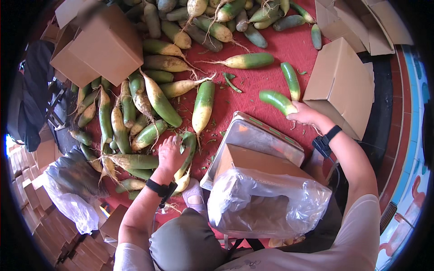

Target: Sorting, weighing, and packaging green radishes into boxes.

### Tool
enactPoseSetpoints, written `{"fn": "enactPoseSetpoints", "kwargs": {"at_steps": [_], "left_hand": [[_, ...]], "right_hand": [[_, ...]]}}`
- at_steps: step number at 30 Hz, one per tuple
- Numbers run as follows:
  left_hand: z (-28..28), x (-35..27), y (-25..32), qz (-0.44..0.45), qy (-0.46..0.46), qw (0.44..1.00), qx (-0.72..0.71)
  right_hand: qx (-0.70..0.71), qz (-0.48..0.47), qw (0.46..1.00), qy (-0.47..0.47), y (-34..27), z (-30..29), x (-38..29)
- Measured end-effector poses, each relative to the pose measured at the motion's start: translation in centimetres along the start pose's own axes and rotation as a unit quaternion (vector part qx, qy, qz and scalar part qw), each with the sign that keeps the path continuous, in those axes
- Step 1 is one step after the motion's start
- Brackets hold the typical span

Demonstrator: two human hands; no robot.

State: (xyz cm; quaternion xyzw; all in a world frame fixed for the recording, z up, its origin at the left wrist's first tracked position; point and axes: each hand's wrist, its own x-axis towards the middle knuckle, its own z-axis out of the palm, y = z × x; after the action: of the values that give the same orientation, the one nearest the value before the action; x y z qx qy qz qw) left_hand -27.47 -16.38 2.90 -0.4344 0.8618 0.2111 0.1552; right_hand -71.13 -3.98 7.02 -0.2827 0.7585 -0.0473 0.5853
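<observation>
My right hand (302, 114) grips the root end of a green radish (275, 100), held over the red carpet. A second green radish (290, 78) lies just beyond, its pale end beside my fingers; whether I touch it cannot be made out. My left hand (172, 153) is over the radish pile with its fingers extended. Close to its right side is another green radish (190, 145), partly hidden by the hand. A large green and white radish (203, 106) rests on the carpet ahead of that hand.
A cardboard box lined with a clear plastic bag (268, 216) stands on a platform scale (271, 135) before me. Cardboard boxes flank the carpet (251, 86) at upper left (105, 44) and right (339, 81). More radishes (210, 28) are heaped at the far side. Plastic bags (73, 193) lie left.
</observation>
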Motion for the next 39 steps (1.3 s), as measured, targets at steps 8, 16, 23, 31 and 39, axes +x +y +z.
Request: {"fn": "enactPoseSetpoints", "kwargs": {"at_steps": [8,16,23,31,39], "left_hand": [[-8.0,3.1,7.7,0.224,0.153,0.955,-0.123],[-6.9,5.7,5.3,0.07,0.084,0.942,-0.317],[-5.7,1.4,1.2,-0.137,-0.103,0.839,-0.516],[-2.5,-1.4,-2.5,-0.18,-0.032,0.872,-0.454],[2.0,-4.5,-5.3,-0.22,-0.035,0.816,-0.534]], "right_hand": [[-0.139,-0.286,0.946,-0.065,-8.6,1.9,-1.1],[-0.31,-0.233,0.918,0.087,-14.0,-2.1,10.8],[-0.479,-0.2,0.798,0.305,-12.8,0.1,14.1],[-0.169,-0.119,0.978,0.013,-8.9,-1.8,6.2],[0.233,-0.062,0.969,-0.042,-8.9,-1.6,-11.2]]}}
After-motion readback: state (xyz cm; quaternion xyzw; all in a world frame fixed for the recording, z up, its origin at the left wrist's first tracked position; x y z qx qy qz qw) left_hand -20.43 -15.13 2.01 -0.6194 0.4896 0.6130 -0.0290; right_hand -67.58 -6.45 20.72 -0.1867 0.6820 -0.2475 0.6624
